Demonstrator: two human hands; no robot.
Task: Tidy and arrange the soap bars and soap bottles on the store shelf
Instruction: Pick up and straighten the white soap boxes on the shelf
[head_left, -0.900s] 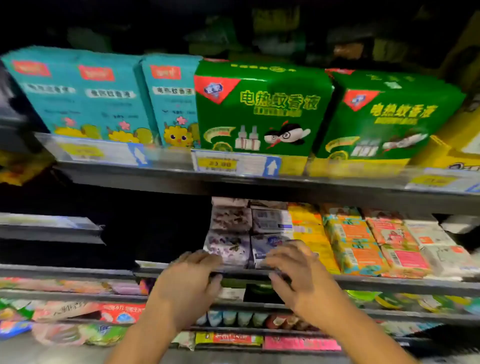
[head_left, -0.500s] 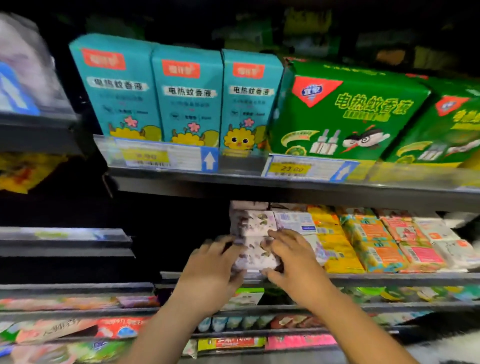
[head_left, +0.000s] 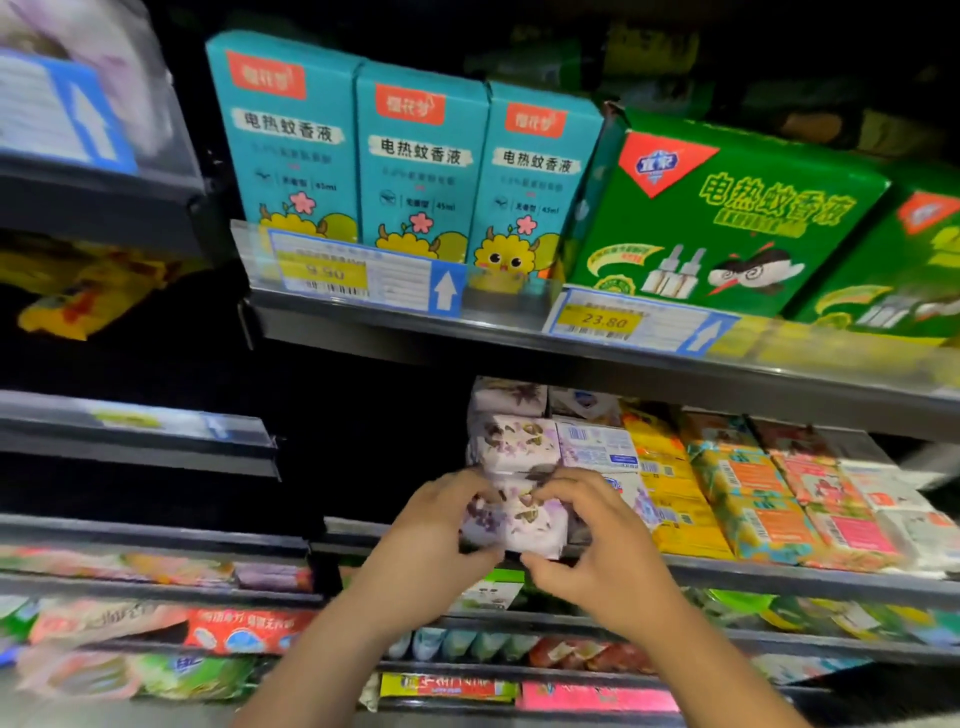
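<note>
A white soap bar box with purple flowers (head_left: 514, 519) sits at the front edge of the middle shelf (head_left: 779, 574). My left hand (head_left: 431, 540) grips its left side and my right hand (head_left: 597, 545) grips its right side, thumbs under its lower edge. Behind it more purple-flower soap boxes (head_left: 511, 441) are stacked. To the right run rows of white-blue soap boxes (head_left: 597, 447), yellow soap packs (head_left: 670, 499), orange-green soap packs (head_left: 748, 493), pink soap packs (head_left: 841, 519) and white soap packs (head_left: 898, 509).
The shelf above holds teal boxes (head_left: 421, 161) and green boxes (head_left: 727, 218) behind price tags (head_left: 608, 322). Lower shelves (head_left: 519, 691) carry colourful packets. The space left of the flower boxes (head_left: 374, 447) is dark. Another shelf unit (head_left: 135, 436) stands at the left.
Both hands rose from the shelf's front rail to the front purple-flower soap box and took hold of its two sides. The camera view shifted left and closer.
</note>
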